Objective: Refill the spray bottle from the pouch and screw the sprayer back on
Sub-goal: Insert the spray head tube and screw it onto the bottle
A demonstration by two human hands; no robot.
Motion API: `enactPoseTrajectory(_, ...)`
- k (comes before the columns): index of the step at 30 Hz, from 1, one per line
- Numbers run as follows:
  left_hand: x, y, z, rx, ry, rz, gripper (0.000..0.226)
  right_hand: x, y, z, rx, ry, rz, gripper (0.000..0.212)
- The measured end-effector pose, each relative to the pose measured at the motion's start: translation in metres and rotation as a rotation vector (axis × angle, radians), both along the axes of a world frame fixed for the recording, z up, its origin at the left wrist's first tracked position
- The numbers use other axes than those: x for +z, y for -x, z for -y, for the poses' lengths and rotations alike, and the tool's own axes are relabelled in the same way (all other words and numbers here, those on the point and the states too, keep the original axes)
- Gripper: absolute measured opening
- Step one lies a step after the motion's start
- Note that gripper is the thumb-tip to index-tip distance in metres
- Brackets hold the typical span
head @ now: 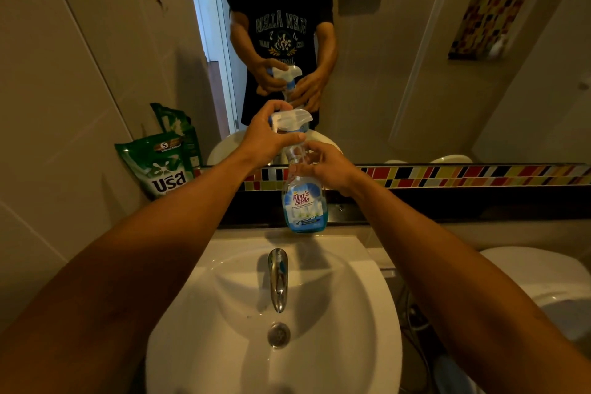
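Both hands meet at the top of a spray bottle [304,201] that stands upright on the ledge behind the sink [224,313], directly beyond the tap [277,278]. The left hand [267,134] comes from the left and closes its fingers [275,105] over the white sprayer [292,120]; the thumb lies along the underside of the sprayer, its tip just above the bottle neck, so the sprayer is clamped between thumb and fingers. The right hand [326,166] comes from the right and wraps the clear neck of the bottle, its fingers [303,166] curled around the front and the thumb above them, just below the left thumb tip. Whether the sprayer is fully seated on the neck cannot be told, since the joint is hidden between the two thumbs. Below the right fingers the bottle shows a blue-and-white label and blue liquid filling its lower body. Well to the left of the left fingers, a green pouch [160,166] leans against the wall tiles at the mirror's edge. Beyond the fingertips of both hands, the mirror [415,73] repeats the hands and the sprayer. A strip of coloured tiles [479,174] runs to the right of the right hand, under the mirror.
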State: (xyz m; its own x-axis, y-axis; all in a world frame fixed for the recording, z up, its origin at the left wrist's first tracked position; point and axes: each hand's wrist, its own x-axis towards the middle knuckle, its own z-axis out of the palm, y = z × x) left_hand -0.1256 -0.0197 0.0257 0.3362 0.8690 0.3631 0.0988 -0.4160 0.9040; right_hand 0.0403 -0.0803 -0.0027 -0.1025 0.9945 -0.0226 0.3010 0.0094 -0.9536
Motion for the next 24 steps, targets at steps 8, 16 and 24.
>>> enactPoseTrajectory(8,-0.005,0.007,-0.005,-0.045,0.034,-0.092,0.058,-0.002,-0.001,0.006,0.026,0.015,-0.021,0.038)
enactPoseTrajectory(16,-0.007,0.000,0.000,0.046,-0.021,-0.025,0.056,-0.003,0.006,0.002,0.032,0.007,-0.025,0.034)
enactPoseTrajectory(24,-0.012,0.005,-0.003,0.016,0.000,-0.020,0.055,-0.007,0.005,0.001,0.032,0.005,-0.029,0.037)
